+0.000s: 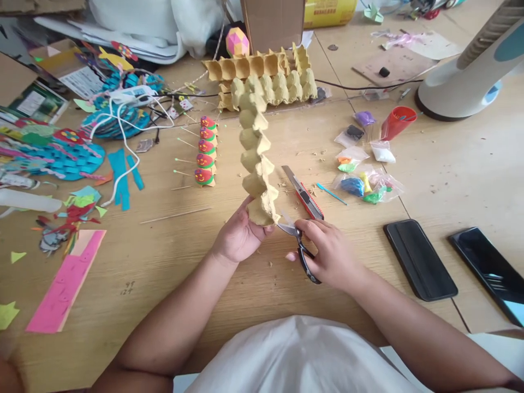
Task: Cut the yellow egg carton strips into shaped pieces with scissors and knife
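My left hand (239, 236) grips the near end of a long strip of yellow egg carton (256, 150), holding it up off the wooden table (184, 262). The strip runs away from me toward more egg carton pieces (262, 73) at the back. My right hand (329, 252) is closed round black-handled scissors (301, 245), whose blades touch the strip's lower right edge. A red utility knife (303, 194) lies just beyond the scissors.
A row of painted carton cups (206, 152) on sticks stands left of the strip. Coloured paper scraps and a pink sheet (67, 281) lie at left. Clay bags (362, 183), a red cup (397, 122), two phones (420, 259) (489, 270) and a fan base (458, 87) sit at right.
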Demonstrator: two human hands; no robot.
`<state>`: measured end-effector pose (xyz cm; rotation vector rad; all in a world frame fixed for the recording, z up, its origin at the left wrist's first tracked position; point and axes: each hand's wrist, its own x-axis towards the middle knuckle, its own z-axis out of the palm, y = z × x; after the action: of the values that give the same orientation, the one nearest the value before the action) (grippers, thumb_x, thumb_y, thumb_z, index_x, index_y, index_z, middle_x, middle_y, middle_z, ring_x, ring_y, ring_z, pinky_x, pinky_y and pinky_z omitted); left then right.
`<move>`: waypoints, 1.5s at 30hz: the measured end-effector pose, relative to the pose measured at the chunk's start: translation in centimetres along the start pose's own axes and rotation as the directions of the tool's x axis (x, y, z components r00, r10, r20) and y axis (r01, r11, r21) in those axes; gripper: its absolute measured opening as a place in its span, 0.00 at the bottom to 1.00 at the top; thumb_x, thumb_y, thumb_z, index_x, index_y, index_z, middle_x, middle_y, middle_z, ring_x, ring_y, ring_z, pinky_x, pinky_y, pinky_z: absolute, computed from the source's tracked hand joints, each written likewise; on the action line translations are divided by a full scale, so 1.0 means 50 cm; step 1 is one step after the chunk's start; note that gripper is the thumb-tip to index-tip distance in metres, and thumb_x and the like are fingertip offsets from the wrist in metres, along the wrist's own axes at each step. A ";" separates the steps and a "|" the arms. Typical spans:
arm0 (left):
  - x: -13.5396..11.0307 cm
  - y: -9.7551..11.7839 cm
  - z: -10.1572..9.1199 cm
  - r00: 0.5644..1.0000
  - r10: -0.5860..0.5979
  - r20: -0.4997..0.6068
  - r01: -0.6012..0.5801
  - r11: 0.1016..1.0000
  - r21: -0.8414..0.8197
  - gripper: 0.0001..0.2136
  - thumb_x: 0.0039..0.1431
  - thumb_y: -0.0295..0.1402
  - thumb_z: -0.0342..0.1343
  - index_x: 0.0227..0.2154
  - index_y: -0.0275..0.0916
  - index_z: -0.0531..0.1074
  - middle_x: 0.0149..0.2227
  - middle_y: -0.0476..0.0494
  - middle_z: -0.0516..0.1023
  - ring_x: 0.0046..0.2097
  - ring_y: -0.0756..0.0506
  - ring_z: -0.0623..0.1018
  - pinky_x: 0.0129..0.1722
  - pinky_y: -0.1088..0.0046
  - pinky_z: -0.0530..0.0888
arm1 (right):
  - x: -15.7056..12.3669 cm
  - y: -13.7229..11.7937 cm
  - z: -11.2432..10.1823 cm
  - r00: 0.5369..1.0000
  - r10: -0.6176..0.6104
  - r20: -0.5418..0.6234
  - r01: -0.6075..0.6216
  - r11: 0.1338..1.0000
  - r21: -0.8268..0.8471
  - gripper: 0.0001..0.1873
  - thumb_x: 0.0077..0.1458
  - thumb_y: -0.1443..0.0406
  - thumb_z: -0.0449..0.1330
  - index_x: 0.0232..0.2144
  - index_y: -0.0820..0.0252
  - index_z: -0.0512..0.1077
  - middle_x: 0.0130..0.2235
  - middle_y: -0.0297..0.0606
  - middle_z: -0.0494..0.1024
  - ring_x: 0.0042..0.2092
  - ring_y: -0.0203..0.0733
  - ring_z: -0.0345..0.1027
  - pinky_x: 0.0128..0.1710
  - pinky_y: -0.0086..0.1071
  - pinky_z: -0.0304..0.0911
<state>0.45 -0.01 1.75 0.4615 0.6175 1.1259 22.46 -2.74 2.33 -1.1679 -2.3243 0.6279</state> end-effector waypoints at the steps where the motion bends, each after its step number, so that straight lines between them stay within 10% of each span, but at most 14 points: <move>1: 0.000 -0.001 0.000 1.000 -0.019 0.006 0.020 1.000 -0.023 0.21 0.43 0.44 0.74 0.41 0.46 0.78 0.41 0.50 0.80 0.39 0.49 0.77 0.32 0.76 0.72 | 0.000 0.001 0.000 1.000 -0.003 0.001 0.003 1.000 0.003 0.23 0.59 0.54 0.63 0.50 0.58 0.64 0.41 0.41 0.77 0.42 0.48 0.71 0.42 0.38 0.63; 12: -0.001 -0.001 -0.007 0.983 -0.134 0.128 0.157 0.968 -0.196 0.21 0.48 0.38 0.71 0.45 0.40 0.77 0.40 0.47 0.82 0.38 0.47 0.80 0.34 0.74 0.76 | 0.004 0.009 -0.003 0.997 -0.080 -0.004 0.079 0.989 -0.123 0.23 0.57 0.55 0.64 0.50 0.58 0.65 0.40 0.44 0.75 0.42 0.51 0.69 0.42 0.42 0.66; 19: 0.003 0.000 -0.015 0.998 -0.004 0.065 0.021 0.963 -0.269 0.18 0.49 0.33 0.70 0.44 0.45 0.75 0.43 0.52 0.81 0.40 0.50 0.80 0.34 0.77 0.76 | 0.001 0.006 -0.005 0.999 -0.033 0.029 0.034 0.999 -0.041 0.21 0.58 0.57 0.64 0.49 0.57 0.64 0.40 0.42 0.75 0.42 0.49 0.69 0.42 0.40 0.66; 45: -0.001 -0.019 0.006 0.983 0.085 0.164 -0.087 0.996 0.007 0.23 0.53 0.32 0.69 0.51 0.48 0.70 0.43 0.49 0.81 0.42 0.48 0.80 0.41 0.74 0.76 | -0.017 -0.008 0.012 0.975 0.210 0.078 -0.224 0.932 0.285 0.22 0.60 0.56 0.60 0.52 0.54 0.61 0.42 0.38 0.70 0.41 0.42 0.65 0.43 0.37 0.64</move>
<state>1.27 -0.42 1.41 0.5911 0.4655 1.1535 22.30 -3.77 1.94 -1.2868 -2.0614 1.0494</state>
